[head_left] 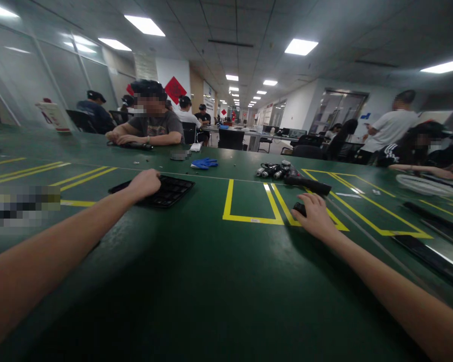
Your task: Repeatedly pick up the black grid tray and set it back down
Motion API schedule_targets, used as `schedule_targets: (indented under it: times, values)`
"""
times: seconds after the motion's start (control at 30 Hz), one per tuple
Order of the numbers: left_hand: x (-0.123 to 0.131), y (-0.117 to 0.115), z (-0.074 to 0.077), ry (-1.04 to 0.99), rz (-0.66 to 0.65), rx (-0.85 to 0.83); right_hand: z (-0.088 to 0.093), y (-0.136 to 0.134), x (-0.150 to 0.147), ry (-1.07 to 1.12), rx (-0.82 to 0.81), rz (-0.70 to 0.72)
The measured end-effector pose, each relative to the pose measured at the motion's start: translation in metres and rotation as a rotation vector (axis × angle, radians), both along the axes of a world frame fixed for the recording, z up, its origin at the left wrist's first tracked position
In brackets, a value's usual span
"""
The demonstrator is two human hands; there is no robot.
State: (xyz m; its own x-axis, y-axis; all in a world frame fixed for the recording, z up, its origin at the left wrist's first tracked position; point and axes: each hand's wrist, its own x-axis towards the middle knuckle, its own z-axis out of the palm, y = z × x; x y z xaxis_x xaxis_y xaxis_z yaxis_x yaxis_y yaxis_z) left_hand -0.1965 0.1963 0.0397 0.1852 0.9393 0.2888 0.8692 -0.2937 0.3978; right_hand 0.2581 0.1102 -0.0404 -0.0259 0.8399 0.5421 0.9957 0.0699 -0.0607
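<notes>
On the left, my left hand [146,184] is closed over a black tray [169,193] divided into compartments. Its fingertips are turned away, so whatever they may hold is hidden. My right hand [317,215] reaches to the right side of the table, fingers curled round a small black part [299,208] whose kind I cannot tell. Just beyond that hand lies a thick black tube [308,185]. Next to the tube is a bunch of metal-ended parts with black cables [275,170].
Yellow tape [253,219] marks rectangles on the green table [211,281]. A blue glove [204,163] lies farther back. Across the table sits a person [154,120] with both hands on a dark object. Long dark pieces [430,254] and a white round tray [426,185] are at right.
</notes>
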Motion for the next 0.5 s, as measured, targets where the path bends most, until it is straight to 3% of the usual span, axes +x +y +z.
schedule_targets:
  times: [0.1,0.2,0.27,0.4,0.5]
  values:
    - [0.045,-0.030,-0.017,0.030,0.006,-0.026,0.010,-0.027,-0.050,0.050,-0.111,0.249]
    - [0.084,-0.063,-0.042,0.115,-0.187,-0.033,0.013,-0.054,-0.091,0.008,-0.312,0.478]
    - [0.097,-0.076,-0.056,0.161,-0.277,-0.076,0.012,-0.065,-0.105,-0.034,-0.432,0.577]
    - [0.096,-0.079,-0.066,0.176,-0.341,-0.091,0.014,-0.062,-0.097,-0.042,-0.484,0.628]
    - [0.090,-0.081,-0.061,0.186,-0.376,-0.002,0.020,-0.043,-0.073,0.002,-0.348,0.503]
